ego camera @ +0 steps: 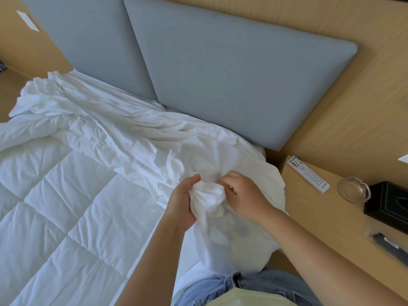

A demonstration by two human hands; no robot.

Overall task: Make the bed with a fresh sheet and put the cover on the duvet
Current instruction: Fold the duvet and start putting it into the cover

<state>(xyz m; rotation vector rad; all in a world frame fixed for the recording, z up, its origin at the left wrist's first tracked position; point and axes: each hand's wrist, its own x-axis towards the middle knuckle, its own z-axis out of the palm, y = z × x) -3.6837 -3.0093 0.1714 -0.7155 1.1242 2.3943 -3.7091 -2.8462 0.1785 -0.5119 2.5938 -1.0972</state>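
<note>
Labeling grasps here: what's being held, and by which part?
Left hand and right hand both grip the white duvet cover by a bunched-up wad at its edge nearest the nightstand.

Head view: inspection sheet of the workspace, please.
Surface: bed, almost wholly under bedding.
Job's things: quilted duvet spread flat, uncovered; white cover crumpled along the headboard side.
Clutter: remote, glass ashtray, black tissue box on the bedside shelf.
Hands: left hand and right hand both grip a bunch of the white cover.
Cables: nothing seen.
Surroundings: grey padded headboard, wood wall panelling.
</note>
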